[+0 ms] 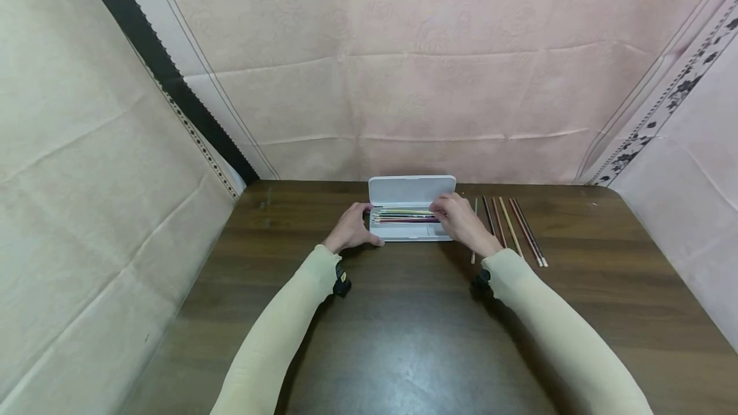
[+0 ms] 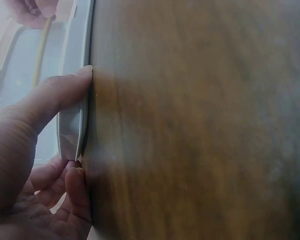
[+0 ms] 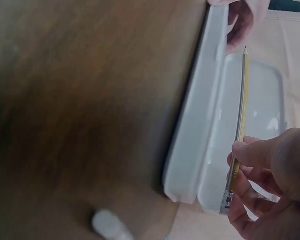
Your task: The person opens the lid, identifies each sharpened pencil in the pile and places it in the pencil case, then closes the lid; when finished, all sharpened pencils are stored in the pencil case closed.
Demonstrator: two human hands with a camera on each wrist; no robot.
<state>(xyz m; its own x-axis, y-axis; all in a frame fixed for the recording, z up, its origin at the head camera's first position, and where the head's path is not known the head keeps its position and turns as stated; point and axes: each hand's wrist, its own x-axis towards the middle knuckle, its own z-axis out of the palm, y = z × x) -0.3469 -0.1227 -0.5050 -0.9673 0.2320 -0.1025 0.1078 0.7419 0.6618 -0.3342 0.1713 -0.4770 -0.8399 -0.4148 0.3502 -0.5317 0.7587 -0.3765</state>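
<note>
A white pencil case point(image 1: 403, 232) lies on the table with its lid point(image 1: 412, 191) raised at the back. My left hand point(image 1: 352, 228) grips the case's left end, thumb along the front wall and fingers curled around the end. Over the right part of the case, my right hand point(image 1: 459, 218) pinches a yellow-and-grey striped pencil point(image 3: 243, 100) near its eraser end. The sharpened tip points left, toward the left hand. Several pencils lie lengthwise inside the case, partly hidden by the right hand in the head view.
To the right of the case, several loose pencils point(image 1: 504, 216) lie side by side on the brown wooden table point(image 1: 392, 325). One of them lies close to the right wrist. Pale cloth point(image 1: 426, 95) hangs behind the table and along both sides.
</note>
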